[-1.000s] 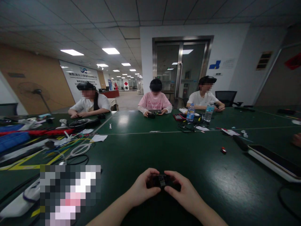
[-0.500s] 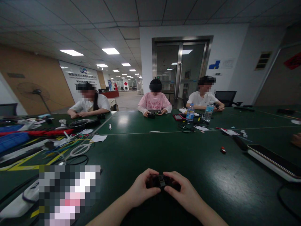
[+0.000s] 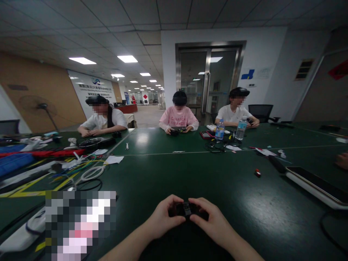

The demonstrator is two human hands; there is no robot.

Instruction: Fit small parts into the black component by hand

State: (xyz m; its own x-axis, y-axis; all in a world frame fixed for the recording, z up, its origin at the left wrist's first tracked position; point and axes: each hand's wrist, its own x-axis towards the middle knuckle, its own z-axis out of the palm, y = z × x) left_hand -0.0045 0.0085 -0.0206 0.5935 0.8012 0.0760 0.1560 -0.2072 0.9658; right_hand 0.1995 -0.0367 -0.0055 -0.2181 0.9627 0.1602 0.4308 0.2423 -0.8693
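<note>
Between my two hands is a small black object with a greyish printed patch (image 3: 186,208); its exact kind is too dark to make out. My left hand (image 3: 168,216) is closed on its left end, thumb below and fingers above. On the other end my right hand (image 3: 208,218) grips in the same way, the thumb at the near edge. Fingers cover both ends of the object. Both hands are low over the near part of the dark green table (image 3: 174,174).
Cables (image 3: 92,173), a blue tray (image 3: 16,164) and a white power strip (image 3: 21,232) crowd the left. A small red item (image 3: 257,173) and a phone-like device (image 3: 317,183) lie right. Bottles (image 3: 241,128) stand farther back. Several people sit around the table.
My hands keep nearly the same place and grip. The printed patch on the black object looks slightly different. Little else differs.
</note>
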